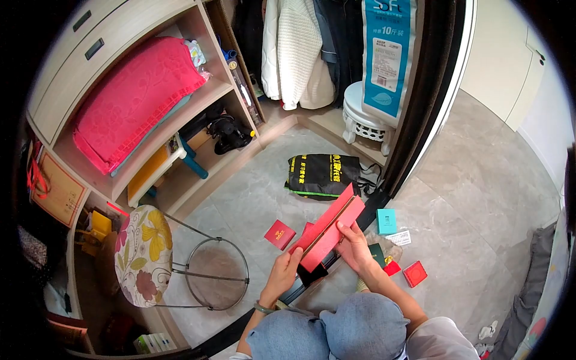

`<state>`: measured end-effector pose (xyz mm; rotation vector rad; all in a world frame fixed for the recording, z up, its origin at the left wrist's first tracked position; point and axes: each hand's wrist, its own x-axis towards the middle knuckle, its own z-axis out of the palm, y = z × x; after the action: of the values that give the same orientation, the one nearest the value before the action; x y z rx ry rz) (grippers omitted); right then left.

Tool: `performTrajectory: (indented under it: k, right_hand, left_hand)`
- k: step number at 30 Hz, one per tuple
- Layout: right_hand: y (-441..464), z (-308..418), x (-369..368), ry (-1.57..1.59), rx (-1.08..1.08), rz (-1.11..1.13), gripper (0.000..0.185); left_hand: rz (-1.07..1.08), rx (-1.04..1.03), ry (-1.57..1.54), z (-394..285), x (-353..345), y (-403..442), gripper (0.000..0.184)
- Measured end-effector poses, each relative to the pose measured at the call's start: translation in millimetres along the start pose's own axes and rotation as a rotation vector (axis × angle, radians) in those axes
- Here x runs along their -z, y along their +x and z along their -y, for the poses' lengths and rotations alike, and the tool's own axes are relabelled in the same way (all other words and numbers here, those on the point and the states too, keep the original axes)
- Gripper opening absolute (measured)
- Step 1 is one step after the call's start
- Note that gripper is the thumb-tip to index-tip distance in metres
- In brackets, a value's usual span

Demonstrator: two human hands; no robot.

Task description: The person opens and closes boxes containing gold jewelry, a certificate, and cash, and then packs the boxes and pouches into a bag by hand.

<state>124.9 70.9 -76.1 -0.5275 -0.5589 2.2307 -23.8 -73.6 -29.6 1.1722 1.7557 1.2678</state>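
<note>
Both of my hands grip a long red box (327, 245) over my knees. A dark, brownish gap runs along its length between two red panels; what lies inside does not show. My left hand (284, 273) is closed round the near left end, with the thumb on top. Toward the far right end, my right hand (355, 245) is closed on the box, its thumb on the red face. On the floor left of the box lies a dark red square box (280, 234). To the right are a teal box (386, 221), a dark green box (376, 254) and a small red box (415, 274).
A black bag with yellow lettering (323, 176) lies ahead on the floor. At left stands a flowered round stool (143, 257), tilted, beside shelves with pink folded bedding (141, 99). A white plastic stool (367, 114) stands in the wardrobe. A dark door track (384, 201) crosses the floor.
</note>
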Motion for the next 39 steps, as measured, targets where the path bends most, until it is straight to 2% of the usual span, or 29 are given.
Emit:
performTrajectory:
  k: [3,7,9,15,17,20,24,25,30,33,37,39]
  right_hand:
    - [0.0,1.3,1.4,-0.11,-0.015,-0.076,0.042]
    - [1.0,1.6,5.6,-0.198,-0.014,-0.129,0.042]
    - [2.4,0.1,10.4,-0.218,-0.023,-0.129,0.04]
    - [0.0,4.5,6.7,-0.122,0.025,-0.05,0.036]
    - [-0.9,6.5,6.9,-0.054,-0.006,-0.011,0.041]
    - [-2.0,11.6,0.4,-0.028,-0.065,-0.044,0.038]
    - [0.2,2.6,4.9,-0.204,0.051,-0.071,0.037]
    - [1.5,1.6,8.5,-0.196,0.036,-0.089,0.037]
    - [4.0,-5.5,14.5,-0.232,0.002,-0.149,0.04]
    - [4.7,-14.6,19.0,-0.306,-0.075,-0.208,0.04]
    - [0.6,-19.1,14.9,-0.368,-0.149,-0.154,0.041]
    - [0.8,-21.9,17.5,-0.378,-0.17,-0.142,0.039]
  left_hand:
    - [0.038,-0.038,-0.08,0.1,-2.5,1.2,0.039]
    - [0.127,-0.129,-0.025,-11.3,-1.8,4.5,0.043]
    - [0.277,-0.232,0.015,-10.0,-0.1,8.1,0.044]
    - [0.348,-0.242,0.173,-17.0,1.4,5.3,0.058]
    - [0.355,-0.241,0.172,-13.9,1.2,5.7,0.061]
    - [0.378,-0.247,0.177,-4.1,1.8,6.0,0.065]
    - [0.453,-0.284,0.23,-0.2,2.5,6.7,0.075]
    - [0.452,-0.283,0.229,-0.7,2.2,6.4,0.075]
    - [0.437,-0.195,0.154,-2.3,-4.9,6.4,0.1]
    - [0.435,-0.202,0.183,10.1,-11.7,9.2,0.106]
    - [0.461,-0.078,0.221,14.7,-13.3,4.7,0.103]
    - [0.457,0.014,0.22,35.8,-16.1,5.0,0.095]
